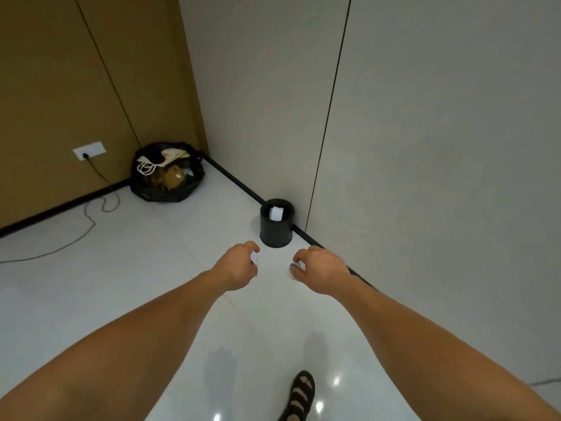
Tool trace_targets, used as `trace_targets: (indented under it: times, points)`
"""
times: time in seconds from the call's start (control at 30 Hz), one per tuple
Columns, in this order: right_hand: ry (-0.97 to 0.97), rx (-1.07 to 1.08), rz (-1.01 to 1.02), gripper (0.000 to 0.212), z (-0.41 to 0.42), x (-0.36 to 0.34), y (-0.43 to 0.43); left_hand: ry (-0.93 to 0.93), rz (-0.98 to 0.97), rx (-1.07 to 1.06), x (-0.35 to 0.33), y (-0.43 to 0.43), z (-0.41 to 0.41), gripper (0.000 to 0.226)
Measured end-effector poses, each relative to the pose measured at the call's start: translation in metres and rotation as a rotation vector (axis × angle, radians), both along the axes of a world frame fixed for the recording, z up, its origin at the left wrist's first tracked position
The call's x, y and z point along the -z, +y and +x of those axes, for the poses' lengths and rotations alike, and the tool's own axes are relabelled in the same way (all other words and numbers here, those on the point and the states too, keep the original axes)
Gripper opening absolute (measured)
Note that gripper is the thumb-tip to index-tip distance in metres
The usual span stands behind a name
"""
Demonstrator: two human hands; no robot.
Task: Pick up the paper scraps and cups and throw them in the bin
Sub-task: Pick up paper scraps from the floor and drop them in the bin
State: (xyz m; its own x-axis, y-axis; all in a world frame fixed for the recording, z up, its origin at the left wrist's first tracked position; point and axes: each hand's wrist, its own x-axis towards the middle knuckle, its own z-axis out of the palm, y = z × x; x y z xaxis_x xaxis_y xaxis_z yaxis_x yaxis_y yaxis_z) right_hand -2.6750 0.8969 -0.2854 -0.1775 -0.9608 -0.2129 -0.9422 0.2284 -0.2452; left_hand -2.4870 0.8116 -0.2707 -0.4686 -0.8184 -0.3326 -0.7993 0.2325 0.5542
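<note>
A small black round bin (277, 235) stands on the white floor against the grey wall, with a white cup or paper (276, 213) inside it. My left hand (239, 265) is stretched out just short of the bin, its fingers curled round a white paper scrap (254, 258). My right hand (318, 268) is level with it on the right and grips a crumpled whitish item (294, 268); whether it is a scrap or a cup I cannot tell. Both hands are in the air, nearer to me than the bin.
A full black rubbish bag (167, 174) sits in the corner at the back left. A cable (91, 214) runs from a wall socket (89, 151) across the floor. My sandalled foot (299, 396) is at the bottom. A black skirting runs along the walls.
</note>
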Motion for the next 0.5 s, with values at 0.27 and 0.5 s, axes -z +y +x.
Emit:
trace_targets:
  times: [0.27,0.5]
  points:
    - [-0.042,-0.085,-0.052,0.041,-0.055,-0.022,-0.147,-0.03,-0.09,-0.102,-0.028,-0.113,-0.036,0.044]
    - [-0.035,-0.109,-0.026,0.041,-0.088,-0.021,-0.236,-0.021,-0.055,-0.113,-0.018,-0.196,-0.073,0.042]
